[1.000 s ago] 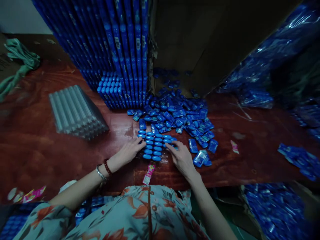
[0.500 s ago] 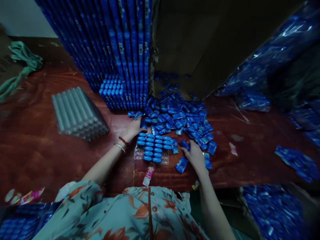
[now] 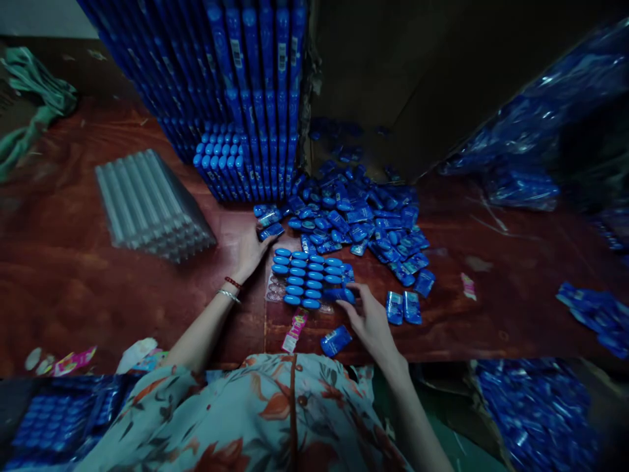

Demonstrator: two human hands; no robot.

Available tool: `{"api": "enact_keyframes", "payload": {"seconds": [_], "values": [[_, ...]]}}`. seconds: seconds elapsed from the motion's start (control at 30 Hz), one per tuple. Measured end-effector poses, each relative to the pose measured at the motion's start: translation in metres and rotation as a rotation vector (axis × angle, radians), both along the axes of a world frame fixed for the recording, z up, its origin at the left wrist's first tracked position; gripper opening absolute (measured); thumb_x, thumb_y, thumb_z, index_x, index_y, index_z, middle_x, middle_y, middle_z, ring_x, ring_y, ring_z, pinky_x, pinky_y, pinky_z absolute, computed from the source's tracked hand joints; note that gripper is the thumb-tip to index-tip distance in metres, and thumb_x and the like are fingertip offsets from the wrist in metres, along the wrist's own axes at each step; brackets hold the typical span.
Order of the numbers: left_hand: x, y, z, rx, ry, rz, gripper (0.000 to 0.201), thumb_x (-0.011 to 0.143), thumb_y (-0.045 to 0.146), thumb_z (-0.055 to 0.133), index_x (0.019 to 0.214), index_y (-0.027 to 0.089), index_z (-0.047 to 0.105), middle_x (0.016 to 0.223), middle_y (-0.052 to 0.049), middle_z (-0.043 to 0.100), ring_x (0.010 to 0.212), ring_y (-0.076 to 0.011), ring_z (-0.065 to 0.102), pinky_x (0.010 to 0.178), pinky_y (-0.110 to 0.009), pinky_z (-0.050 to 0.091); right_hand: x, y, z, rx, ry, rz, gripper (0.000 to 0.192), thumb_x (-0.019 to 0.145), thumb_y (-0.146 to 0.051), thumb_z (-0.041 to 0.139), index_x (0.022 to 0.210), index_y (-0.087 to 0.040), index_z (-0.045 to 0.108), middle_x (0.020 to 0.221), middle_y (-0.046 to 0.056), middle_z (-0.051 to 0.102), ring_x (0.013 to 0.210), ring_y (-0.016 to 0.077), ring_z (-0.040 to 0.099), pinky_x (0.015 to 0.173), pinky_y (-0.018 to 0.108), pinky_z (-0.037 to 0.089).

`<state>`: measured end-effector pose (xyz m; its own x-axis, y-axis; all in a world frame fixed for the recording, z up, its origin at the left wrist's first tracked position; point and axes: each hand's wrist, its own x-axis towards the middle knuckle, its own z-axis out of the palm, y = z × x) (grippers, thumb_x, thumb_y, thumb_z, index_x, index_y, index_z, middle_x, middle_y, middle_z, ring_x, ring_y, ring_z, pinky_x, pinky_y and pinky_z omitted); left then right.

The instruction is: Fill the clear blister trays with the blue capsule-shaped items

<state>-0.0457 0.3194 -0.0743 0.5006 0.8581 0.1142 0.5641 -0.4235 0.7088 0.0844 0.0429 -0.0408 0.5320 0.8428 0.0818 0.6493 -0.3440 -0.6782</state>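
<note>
Your right hand (image 3: 371, 321) fingers pinch a blue packet (image 3: 339, 294) at the tray's (image 3: 307, 280) 4 o'clock corner; your left hand (image 3: 250, 252) fingers curl round another packet (image 3: 271, 231) at its 10 o'clock. These look light, slick in their wrappers and a bit squashy, so I'd grip them across the short sides. The tray lies between both hands, nearly full. The loose pile (image 3: 363, 223) sits at 1 o'clock, clear empty trays (image 3: 150, 206) at 9 o'clock.

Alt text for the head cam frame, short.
A person's right hand sets a blue packet into a clear tray of blue packets on a red-brown table; the left hand grips another packet beside a loose pile.
</note>
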Motion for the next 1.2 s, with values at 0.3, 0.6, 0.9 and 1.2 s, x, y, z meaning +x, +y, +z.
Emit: {"api": "enact_keyframes", "payload": {"seconds": [0.3, 0.6, 0.9, 1.2], "values": [[-0.072, -0.023, 0.022, 0.025, -0.150, -0.039, 0.027, 0.089, 0.030, 0.051, 0.108, 0.014, 0.060, 0.098, -0.006, 0.055, 0.089, -0.0161, 0.056, 0.080, -0.030, 0.048, -0.002, -0.002, -0.005, -0.083, -0.577, 0.269, 0.040, 0.085, -0.005, 0.034, 0.116, -0.016, 0.058, 0.097, 0.010, 0.061, 0.090, 0.0202, 0.057, 0.078, 0.032, 0.051], [-0.100, -0.103, 0.030, 0.227, -0.122, -0.256, 0.016, 0.089, 0.023, 0.051, 0.104, 0.019, 0.053, 0.088, -0.004, 0.061, 0.078, -0.0141, 0.059, 0.069, -0.026, 0.053, 0.003, 0.036, 0.013, -0.293, -0.772, 0.528, 0.031, 0.085, -0.004, 0.040, 0.106, -0.013, 0.061, 0.084, 0.010, 0.060, 0.078, 0.0209, 0.054, 0.070, 0.032, 0.046], [-0.083, -0.100, 0.019, 0.599, 0.045, -0.507, 0.032, 0.093, 0.010, 0.036, 0.121, 0.014, 0.051, 0.093, -0.009, 0.059, 0.079, -0.0156, 0.052, 0.067, -0.027, 0.050, 0.004, 0.013, -0.017, 0.094, -0.607, 0.318, 0.039, 0.088, -0.005, 0.040, 0.124, -0.016, 0.053, 0.108, 0.012, 0.058, 0.097, 0.0192, 0.054, 0.080, 0.031, 0.049], [-0.080, -0.091, 0.019, 0.573, 0.011, -0.606, 0.039, 0.089, 0.008, 0.041, 0.124, 0.018, 0.052, 0.113, -0.013, 0.053, 0.099, -0.0213, 0.052, 0.078, -0.035, 0.052, -0.005, 0.005, -0.031, 0.259, -0.425, 0.056, 0.035, 0.090, -0.017, 0.047, 0.122, -0.026, 0.057, 0.101, 0.009, 0.057, 0.091, 0.0195, 0.056, 0.076, 0.033, 0.049]]}}
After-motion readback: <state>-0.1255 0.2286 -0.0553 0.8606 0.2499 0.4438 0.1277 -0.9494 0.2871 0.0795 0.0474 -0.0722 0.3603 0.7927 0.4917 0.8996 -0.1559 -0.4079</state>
